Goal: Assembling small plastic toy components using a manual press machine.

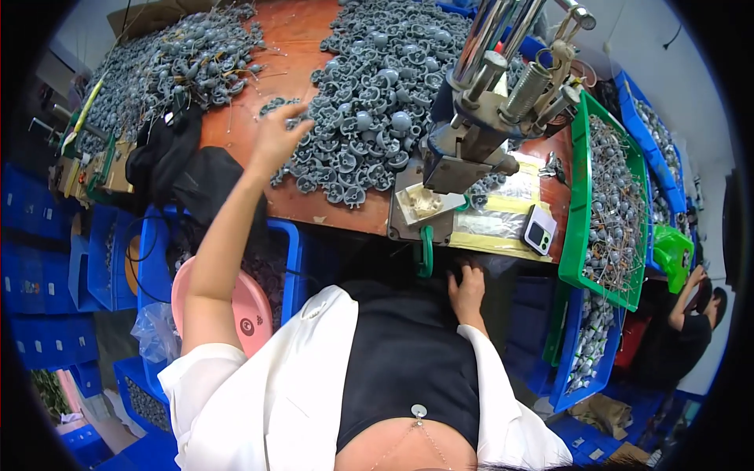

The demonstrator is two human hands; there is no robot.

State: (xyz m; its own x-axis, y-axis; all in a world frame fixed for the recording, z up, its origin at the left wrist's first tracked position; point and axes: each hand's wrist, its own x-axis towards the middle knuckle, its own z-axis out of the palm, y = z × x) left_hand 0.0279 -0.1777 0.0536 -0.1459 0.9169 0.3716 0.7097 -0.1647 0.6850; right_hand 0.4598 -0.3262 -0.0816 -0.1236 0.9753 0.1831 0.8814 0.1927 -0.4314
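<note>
Crowding the orange table [287, 35]: loose parts over much of the top; a hard rake could push pieces off the near edge.
Grey shell heap [377, 102]: 12 o'clock, loose; likely to slide if pulled from low down.
Wired-part heap [188, 63]: 10 o'clock; leads stick out, could snag fingers or mix kinds if swept together.
Green tray [579, 196]: 3 o'clock, full of wired parts; stands in the way of any reach right.
Metal press [463, 157]: 1 o'clock, beside heap, limits reach there; pinch risk if a finger sits under it as it drops.
Blue bin [559, 392]: 4 o'clock, low; could catch right elbow.
Pink plastic piece [253, 314]: 8 o'clock, partly behind left arm.
Left hand [280, 129]: between 10 and 11 o'clock, at heap's left edge, fingers part-bent; holding a shell, can't tell. Could take two if shells interlock.
Right hand [466, 290]: 4 o'clock, below table edge, fingers curved; grip, can't tell.
White phone-like device [539, 230]: 3 o'clock, near front edge; a sleeve could knock it off.
</note>
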